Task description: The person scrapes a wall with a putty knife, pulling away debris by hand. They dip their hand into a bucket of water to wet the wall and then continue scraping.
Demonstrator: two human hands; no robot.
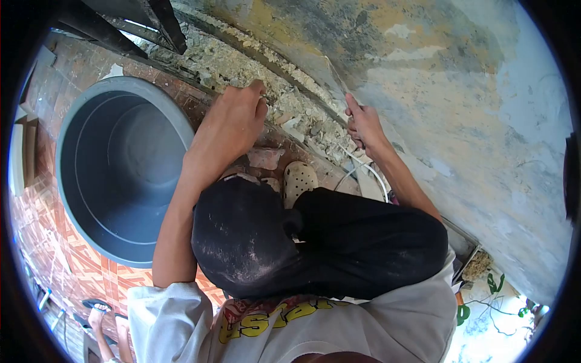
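Note:
My left hand point(238, 119) is over the strip of broken mortar point(224, 69) at the wall's foot, its fingers curled together; what they pinch, if anything, is hidden. To the right, my right hand point(365, 125) grips a thin, pointed tool point(336, 74), forefinger stretched along it, its tip against the stained wall point(417, 78). A white cable point(376, 173) curves below that hand. Directly beneath my left hand lies a reddish brick piece point(265, 158) beside my beige clog point(299, 179).
A large grey tub point(124, 169) stands on the tiled floor to the left. Dark metal bars point(160, 27) are at the top left. Another person's feet in sandals point(100, 308) show at the lower left. A plant point(495, 283) is at the lower right.

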